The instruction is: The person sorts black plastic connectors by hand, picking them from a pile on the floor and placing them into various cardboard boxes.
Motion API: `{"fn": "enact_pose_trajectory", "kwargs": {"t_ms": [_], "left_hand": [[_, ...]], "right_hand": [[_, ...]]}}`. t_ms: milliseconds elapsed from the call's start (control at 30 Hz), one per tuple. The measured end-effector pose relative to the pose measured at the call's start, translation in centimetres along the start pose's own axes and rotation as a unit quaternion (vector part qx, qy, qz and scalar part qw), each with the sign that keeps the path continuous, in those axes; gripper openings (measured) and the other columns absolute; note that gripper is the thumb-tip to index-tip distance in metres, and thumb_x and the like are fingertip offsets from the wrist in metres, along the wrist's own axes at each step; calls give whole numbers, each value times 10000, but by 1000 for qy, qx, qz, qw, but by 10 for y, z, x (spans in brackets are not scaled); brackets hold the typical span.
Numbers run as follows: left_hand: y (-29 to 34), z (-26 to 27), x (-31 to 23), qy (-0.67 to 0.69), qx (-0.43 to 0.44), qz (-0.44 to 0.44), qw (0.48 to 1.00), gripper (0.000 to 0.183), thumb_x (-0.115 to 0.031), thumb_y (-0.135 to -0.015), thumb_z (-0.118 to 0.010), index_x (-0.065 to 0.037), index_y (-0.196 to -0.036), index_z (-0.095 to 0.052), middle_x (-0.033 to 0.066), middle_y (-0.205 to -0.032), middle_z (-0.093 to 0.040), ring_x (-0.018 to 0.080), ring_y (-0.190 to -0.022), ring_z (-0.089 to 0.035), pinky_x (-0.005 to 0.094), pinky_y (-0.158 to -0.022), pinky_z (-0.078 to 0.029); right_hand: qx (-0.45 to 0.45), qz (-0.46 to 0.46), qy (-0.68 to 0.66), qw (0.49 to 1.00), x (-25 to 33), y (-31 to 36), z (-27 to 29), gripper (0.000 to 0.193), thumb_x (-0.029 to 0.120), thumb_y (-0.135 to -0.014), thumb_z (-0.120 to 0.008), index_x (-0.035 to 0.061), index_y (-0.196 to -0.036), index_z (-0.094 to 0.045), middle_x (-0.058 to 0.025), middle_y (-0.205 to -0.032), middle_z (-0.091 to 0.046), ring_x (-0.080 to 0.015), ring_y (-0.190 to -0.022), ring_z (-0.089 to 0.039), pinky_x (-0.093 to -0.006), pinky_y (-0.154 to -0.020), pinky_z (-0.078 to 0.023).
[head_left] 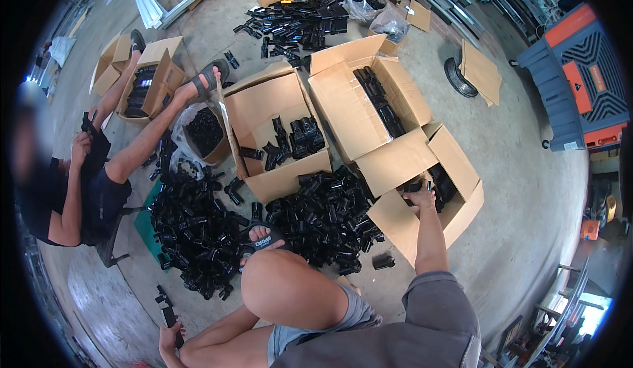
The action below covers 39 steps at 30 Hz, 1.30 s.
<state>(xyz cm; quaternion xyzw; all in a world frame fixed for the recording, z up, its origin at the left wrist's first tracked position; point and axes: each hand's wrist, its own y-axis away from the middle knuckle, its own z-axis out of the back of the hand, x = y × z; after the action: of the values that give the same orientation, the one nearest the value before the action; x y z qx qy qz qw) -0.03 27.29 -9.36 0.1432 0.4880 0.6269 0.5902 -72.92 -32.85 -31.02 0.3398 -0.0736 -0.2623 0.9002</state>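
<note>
One black part [415, 186] in right grip [422, 198]

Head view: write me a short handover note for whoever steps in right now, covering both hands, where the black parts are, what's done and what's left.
Right hand: reaching into the near cardboard box, gripping a black part at the box's opening.
Left hand: low by the left knee, holding another black piece.
Parts: a big loose pile on the concrete floor ahead of the sandalled foot; more rows packed in the far open box.
Done: some parts already lie in the boxes.
Left: most of the floor pile is still unboxed.
A person sits at left, handling parts separately.
</note>
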Motion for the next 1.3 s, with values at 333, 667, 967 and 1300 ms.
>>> {"fn": "enact_pose_trajectory", "kwargs": {"t_ms": [333, 667, 967, 1300], "left_hand": [[-2, -4, 0, -77, -7, -3, 997, 302, -141, -841, -769, -24, -1070, -612, 50, -732, -635, 147, -581, -612, 311, -512, -503], [12, 1, 24, 29, -16, -10, 999, 348, -142, -832, -794, 1, -1100, -624, 48, -756, -648, 110, -593, -617, 288, -509, -498], [3, -10, -4, 57, 31, -43, 997, 355, -125, -863, -755, 0, -1148, -583, 44, -794, -631, 132, -610, -609, 298, -541, -503], [-3, -26, -35, 10, 41, -93, 995, 388, -147, -860, -759, 7, -1179, -600, 64, -839, -646, 144, -659, -629, 300, -578, -522]], "right_hand": [[-53, -6, 4, 999, -11, -36, -32, 1344, 723, -529, -828, 384, -1595, -84, -333, -1535, -204, -474, -1325, -411, -501, -1074, -434], [80, -1, -516, 853, -35, 10, -8, 669, 336, -721, -801, 242, -1296, -473, -61, -1103, -563, -236, -844, -594, -349, -539, -504], [73, 283, -666, 686, -16, 151, 56, 501, 228, -868, -684, 172, -1322, -480, -46, -1071, -546, -183, -916, -590, -329, -603, -517], [246, 441, -451, 736, 233, 261, 47, 725, 153, -725, -819, 176, -1354, -460, -99, -1209, -483, -225, -1055, -546, -342, -857, -500]]}}
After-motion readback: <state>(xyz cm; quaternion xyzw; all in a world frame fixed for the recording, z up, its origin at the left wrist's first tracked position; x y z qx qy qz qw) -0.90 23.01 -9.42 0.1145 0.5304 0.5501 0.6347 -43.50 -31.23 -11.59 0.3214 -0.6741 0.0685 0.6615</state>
